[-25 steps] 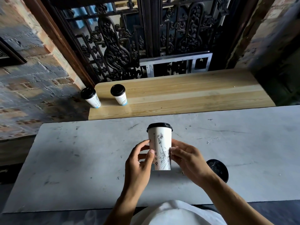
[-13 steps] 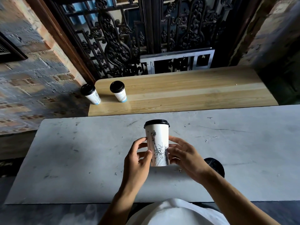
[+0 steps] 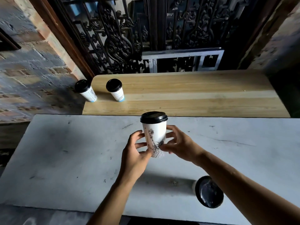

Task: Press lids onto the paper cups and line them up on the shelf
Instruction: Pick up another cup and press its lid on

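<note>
Head view: nearest me, at the right, a loose black lid (image 3: 209, 193) lies on the grey surface (image 3: 65, 159), partly under my right forearm. Farther out, my left hand (image 3: 135, 154) and right hand (image 3: 179, 144) clasp a lidded paper cup (image 3: 155, 135) from both sides, upright above the surface. Beyond, on the wooden shelf (image 3: 194, 98), two lidded cups (image 3: 115, 89) (image 3: 85, 90) stand at its left end.

The held cup (image 3: 155, 137) is white with a black line drawing down its side and a black lid (image 3: 153, 117). Two shelf cups (image 3: 118, 92) are white, black-lidded, seemingly blue-edged at the base. The shelf (image 3: 186, 96) is pale striped wood; the worktop (image 3: 65, 151) is scuffed grey-white.
</note>
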### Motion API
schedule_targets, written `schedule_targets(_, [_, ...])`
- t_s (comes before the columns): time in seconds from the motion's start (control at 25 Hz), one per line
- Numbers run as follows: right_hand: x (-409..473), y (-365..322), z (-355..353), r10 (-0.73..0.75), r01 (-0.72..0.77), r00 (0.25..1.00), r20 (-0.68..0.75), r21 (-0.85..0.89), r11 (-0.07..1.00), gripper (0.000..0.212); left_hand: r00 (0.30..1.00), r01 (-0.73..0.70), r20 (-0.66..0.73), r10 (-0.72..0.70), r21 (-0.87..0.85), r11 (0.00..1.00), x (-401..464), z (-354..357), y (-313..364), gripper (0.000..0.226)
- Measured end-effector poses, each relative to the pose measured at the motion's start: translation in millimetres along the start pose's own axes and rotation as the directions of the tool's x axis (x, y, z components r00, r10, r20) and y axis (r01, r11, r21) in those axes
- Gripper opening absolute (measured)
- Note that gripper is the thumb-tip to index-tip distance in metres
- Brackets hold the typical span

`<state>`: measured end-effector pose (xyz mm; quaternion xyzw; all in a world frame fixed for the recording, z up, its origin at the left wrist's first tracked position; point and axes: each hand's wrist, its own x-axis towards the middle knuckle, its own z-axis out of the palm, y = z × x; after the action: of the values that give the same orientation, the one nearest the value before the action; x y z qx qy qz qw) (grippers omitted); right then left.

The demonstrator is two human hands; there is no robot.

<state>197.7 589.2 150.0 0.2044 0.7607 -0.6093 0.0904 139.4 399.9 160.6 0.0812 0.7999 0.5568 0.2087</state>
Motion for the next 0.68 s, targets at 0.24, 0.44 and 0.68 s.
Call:
schedule_targets(0.24, [112.7,10.1,-10.4,0.022,-0.033,0.998,-0.061,-0.188,0.982,0.062,0.995,0.04,0.095,-0.04,0.003,0.999,119.2,10.6,-30.5,0.065])
schedule_targets(0.44, [255.1,30.4,-17.7,-0.098,0.054,0.976,-0.192,-0.223,0.973,0.056,0.994,0.014,0.11,-0.008,-0.057,0.998,272.9,33.1,-74.2,0.071])
schedule_targets(0.68, [363.6,56.0,-32.0,-0.251,0.153,0.907,-0.338,-0.29,0.945,0.059,0.989,-0.128,0.077,0.129,-0.012,0.992,408.9,65.0,-109.0,0.06])
